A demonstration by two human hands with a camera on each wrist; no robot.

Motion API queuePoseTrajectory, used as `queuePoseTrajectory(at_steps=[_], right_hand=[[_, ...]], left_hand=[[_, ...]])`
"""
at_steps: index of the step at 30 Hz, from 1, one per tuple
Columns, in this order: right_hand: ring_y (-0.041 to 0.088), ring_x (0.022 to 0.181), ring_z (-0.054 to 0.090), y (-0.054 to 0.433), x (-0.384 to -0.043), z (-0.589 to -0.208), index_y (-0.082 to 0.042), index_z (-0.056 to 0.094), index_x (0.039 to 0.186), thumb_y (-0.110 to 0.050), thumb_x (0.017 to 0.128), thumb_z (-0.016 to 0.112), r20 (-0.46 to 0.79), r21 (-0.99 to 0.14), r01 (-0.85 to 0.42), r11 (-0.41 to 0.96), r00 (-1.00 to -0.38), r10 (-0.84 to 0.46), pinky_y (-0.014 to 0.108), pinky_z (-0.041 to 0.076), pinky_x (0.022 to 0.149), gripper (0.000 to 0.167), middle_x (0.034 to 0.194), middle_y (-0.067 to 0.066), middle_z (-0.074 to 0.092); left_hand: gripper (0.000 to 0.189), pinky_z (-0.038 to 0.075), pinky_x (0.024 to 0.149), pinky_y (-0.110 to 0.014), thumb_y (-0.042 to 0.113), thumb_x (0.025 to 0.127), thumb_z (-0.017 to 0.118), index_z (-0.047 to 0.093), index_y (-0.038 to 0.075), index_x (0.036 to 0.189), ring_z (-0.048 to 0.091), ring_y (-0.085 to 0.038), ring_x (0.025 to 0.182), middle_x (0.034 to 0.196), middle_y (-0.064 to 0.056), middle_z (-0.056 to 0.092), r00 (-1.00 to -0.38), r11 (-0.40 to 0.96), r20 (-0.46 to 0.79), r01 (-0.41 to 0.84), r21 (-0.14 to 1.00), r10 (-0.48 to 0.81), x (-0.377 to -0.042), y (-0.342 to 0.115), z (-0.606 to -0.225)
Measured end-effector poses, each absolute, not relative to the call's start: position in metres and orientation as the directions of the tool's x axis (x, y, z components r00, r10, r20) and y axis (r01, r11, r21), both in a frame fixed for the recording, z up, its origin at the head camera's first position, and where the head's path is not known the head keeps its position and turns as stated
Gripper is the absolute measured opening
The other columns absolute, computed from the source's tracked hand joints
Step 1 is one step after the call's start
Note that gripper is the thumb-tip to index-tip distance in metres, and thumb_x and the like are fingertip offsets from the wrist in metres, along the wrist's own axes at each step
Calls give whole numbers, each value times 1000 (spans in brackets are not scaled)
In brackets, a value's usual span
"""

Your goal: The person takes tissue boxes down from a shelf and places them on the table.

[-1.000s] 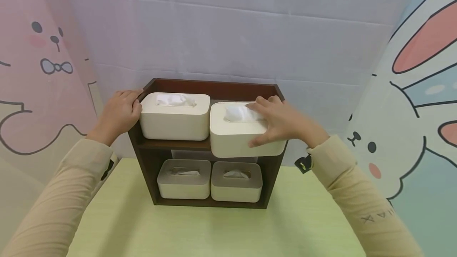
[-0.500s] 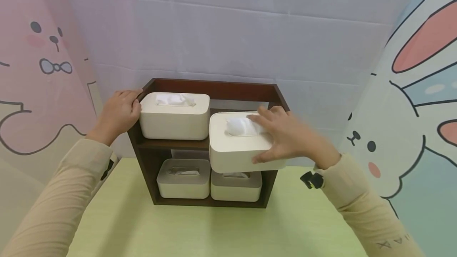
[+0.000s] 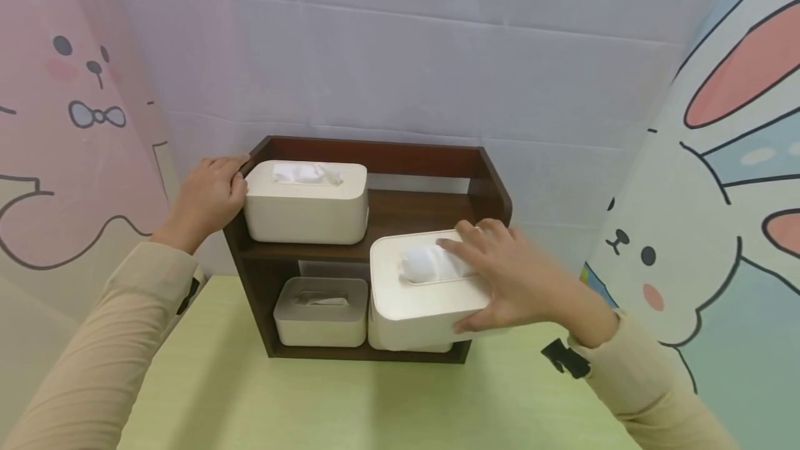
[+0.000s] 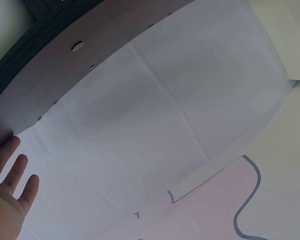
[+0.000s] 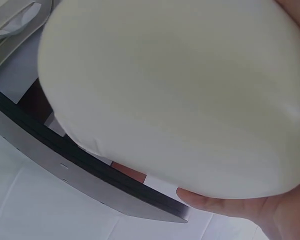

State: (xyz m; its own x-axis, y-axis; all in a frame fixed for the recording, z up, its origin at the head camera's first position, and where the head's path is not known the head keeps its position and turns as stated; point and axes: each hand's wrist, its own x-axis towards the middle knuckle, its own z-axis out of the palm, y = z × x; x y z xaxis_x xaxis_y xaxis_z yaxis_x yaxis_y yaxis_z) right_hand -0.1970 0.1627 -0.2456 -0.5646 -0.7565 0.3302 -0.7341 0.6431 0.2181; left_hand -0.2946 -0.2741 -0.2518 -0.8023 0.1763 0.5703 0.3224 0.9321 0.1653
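Note:
My right hand (image 3: 512,276) grips a cream tissue box (image 3: 412,297) across its far and near long sides. The box is tilted and hangs in front of the dark brown two-tier shelf (image 3: 425,210); white tissue shows in its top slot. In the right wrist view the tissue box (image 5: 165,90) fills most of the frame, and fingers (image 5: 220,206) lie along its edge. My left hand (image 3: 209,200) rests on the shelf's left side panel. The left wrist view shows straight, spread fingers (image 4: 15,172), one tip touching the panel (image 4: 64,65).
Another cream tissue box (image 3: 306,203) stands at the left of the upper tier. Below it is a box with a greyish lid (image 3: 321,318); the lower right box (image 3: 425,348) is mostly hidden behind the held one. The shelf stands on a light green table (image 3: 300,408).
My right hand has brought the tissue box forward and down off the upper tier's right side, tilting it. It now covers most of the lower right box. My left hand stays in place.

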Motion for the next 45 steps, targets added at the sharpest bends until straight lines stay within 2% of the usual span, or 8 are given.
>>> queuePoseTrajectory(at_steps=[7,15,26,30,45], right_hand=[[37,111,44,169,-184,-258,-19,42,135,-75,56,63,341,211,-737,643,-561,-755,53,43,80,99,128,11,44],[34,117,40,179,-172,-279,-23,40,137,-76,57,62,298,155,-715,682,-624,-722,55,41,86,99,135,12,43],[34,114,43,201,-169,-324,-21,43,135,-80,57,57,311,117,-709,695,-639,-704,52,42,81,98,135,11,45],[32,111,45,213,-170,-345,-20,46,133,-78,54,62,326,118,-706,698,-636,-699,48,42,77,99,131,11,48],[33,111,44,261,-164,-410,-21,50,128,-76,50,67,333,2,-573,820,-773,-541,52,38,81,97,127,9,50]], left_hand=[[45,32,94,-60,16,93,28,49,-1,130,41,-46,115,130,-24,49,-801,934,574,315,166,168,-294,-275,-251],[46,32,93,-61,16,93,27,48,0,130,41,-46,114,129,-24,49,-802,935,574,311,169,163,-293,-276,-250],[46,32,94,-60,16,93,27,49,0,130,42,-46,114,129,-24,50,-801,936,574,313,163,168,-293,-277,-251],[46,32,94,-60,16,92,28,49,-1,129,42,-46,114,129,-24,50,-799,936,575,315,157,173,-293,-277,-251],[44,34,94,-58,14,92,31,52,-1,127,44,-45,113,127,-23,53,-774,930,608,335,155,177,-294,-273,-252]])
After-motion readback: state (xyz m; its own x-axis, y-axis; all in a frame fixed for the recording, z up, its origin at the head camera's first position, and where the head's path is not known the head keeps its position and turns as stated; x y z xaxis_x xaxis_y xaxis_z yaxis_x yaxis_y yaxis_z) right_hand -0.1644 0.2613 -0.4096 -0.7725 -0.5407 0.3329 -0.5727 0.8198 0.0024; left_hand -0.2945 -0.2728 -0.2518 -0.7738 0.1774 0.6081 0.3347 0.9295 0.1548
